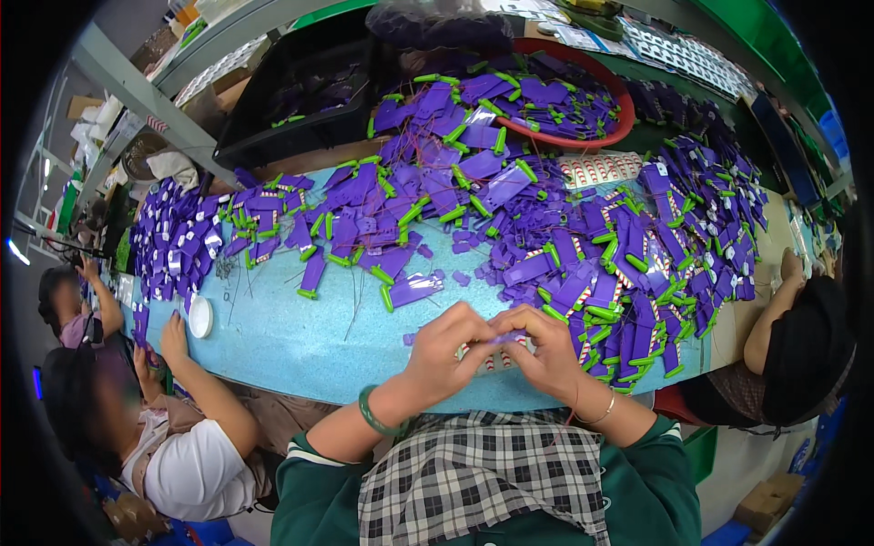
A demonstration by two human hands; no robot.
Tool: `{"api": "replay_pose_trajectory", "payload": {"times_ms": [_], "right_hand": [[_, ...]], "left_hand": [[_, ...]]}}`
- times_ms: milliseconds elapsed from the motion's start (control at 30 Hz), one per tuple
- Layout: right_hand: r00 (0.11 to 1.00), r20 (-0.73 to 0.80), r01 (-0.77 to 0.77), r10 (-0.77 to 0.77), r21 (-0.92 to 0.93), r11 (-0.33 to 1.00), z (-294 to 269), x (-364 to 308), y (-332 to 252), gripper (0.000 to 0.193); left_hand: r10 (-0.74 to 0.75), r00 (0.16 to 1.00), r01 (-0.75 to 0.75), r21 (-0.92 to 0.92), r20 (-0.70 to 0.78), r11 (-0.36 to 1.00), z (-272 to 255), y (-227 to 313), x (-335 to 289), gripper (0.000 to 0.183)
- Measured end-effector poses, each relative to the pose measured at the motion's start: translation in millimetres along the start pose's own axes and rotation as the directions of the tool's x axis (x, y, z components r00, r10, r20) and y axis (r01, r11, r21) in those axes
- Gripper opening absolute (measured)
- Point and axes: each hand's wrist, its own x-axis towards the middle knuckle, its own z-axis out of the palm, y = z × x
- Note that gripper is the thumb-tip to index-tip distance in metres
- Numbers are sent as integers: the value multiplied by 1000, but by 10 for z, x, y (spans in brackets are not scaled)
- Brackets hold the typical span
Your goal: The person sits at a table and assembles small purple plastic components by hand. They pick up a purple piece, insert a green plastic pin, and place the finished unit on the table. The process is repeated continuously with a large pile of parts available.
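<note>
Head view: left hand (442,353) and right hand (546,350) pinch a purple piece (507,338) near table edge (296,386); room leftward.

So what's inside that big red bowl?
A heap of purple-and-green pieces lies inside the red bowl. The heap covers the bottom, so I can't tell what's underneath.

The blue tabletop (300,350) gives passage left toward a bowl (200,318); heaped purple pieces (574,289) block the right.
</note>
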Motion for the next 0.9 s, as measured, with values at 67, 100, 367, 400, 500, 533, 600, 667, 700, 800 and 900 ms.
{"api": "replay_pose_trajectory", "payload": {"times_ms": [67,100,367,400,500,533,600,667,700,800,900], "right_hand": [[982,-8,-187,189,111,976,24,-29,226,18],[971,-51,-206,233,308,929,6,-43,289,19],[980,23,-183,196,484,856,-18,-80,291,31],[985,40,-170,171,451,876,-11,-86,282,31],[993,47,-120,111,356,927,-26,-82,238,31],[993,58,-120,107,340,933,-33,-94,233,31],[995,64,-89,76,233,968,-81,-88,187,29],[993,80,-111,92,275,955,-62,-85,223,29],[991,88,-122,100,295,948,-50,-87,238,28],[992,106,-89,67,222,971,1,-87,241,27],[991,130,-28,17,82,996,-43,-82,144,27]], "left_hand": [[-20,997,20,0,77,1000,42,-128,233,11],[-6,997,-1,91,71,996,45,-249,366,10],[-107,984,-24,711,139,703,48,-1035,895,5],[-16,986,-113,736,166,668,53,-1082,911,8],[-40,992,-71,788,121,612,108,-1099,905,13],[-56,994,-42,788,96,614,95,-1106,872,14],[-88,995,19,786,46,618,45,-1124,806,18],[-83,996,34,759,27,650,34,-1081,819,18],[-80,997,41,745,17,666,32,-1052,833,19],[-131,989,31,786,64,618,156,-963,977,21],[-182,982,55,865,42,498,227,-954,1071,16]]}}
